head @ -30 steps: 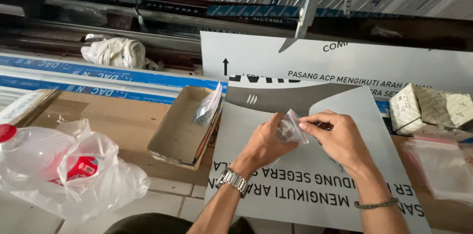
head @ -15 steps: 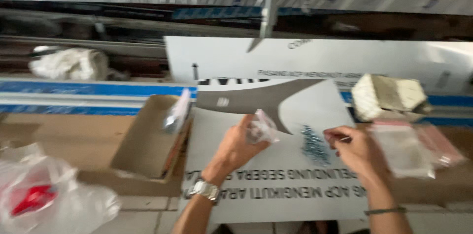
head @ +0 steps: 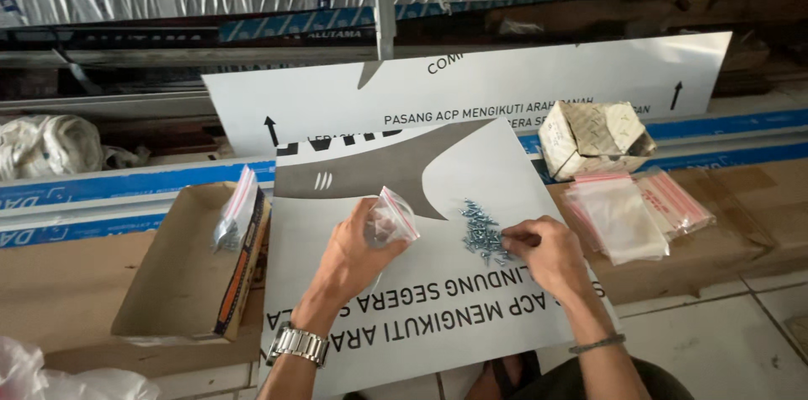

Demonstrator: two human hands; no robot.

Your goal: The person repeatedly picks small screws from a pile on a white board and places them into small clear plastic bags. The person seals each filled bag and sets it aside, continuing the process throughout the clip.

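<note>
Head view, looking down at a white panel with large black print, lying flat as the work surface.

Left hand: holds a small clear zip bag with a red seal strip, pinched between thumb and fingertips. The bag is raised off the panel, mouth toward 1 o'clock. A metal wristwatch sits on that wrist.

Right hand: palm down on the panel, fingertips pressed together at the edge of a pile of screws. Cannot tell whether a screw is actually caught between the fingers. A thin bracelet is on that wrist.

Pile of screws: small, silvery, loose heap on the white panel, at about 9 o'clock from the right hand and touching its fingertips; at 3 o'clock from the bag, near it but apart.

Surroundings:
- Open cardboard box at 9 o'clock from the left hand, just beside the panel's left edge. A few filled bags stand at its right-hand wall.
- Stack of empty zip bags with red strips at 2 o'clock from the right hand, lying on brown cardboard, well apart from the screws.
- Small folded carton at 12 o'clock from that stack.
- Second white printed sheet stands behind, at 12 o'clock from the work surface.
- Bundle of white cloth at far left, 10 o'clock.
</note>
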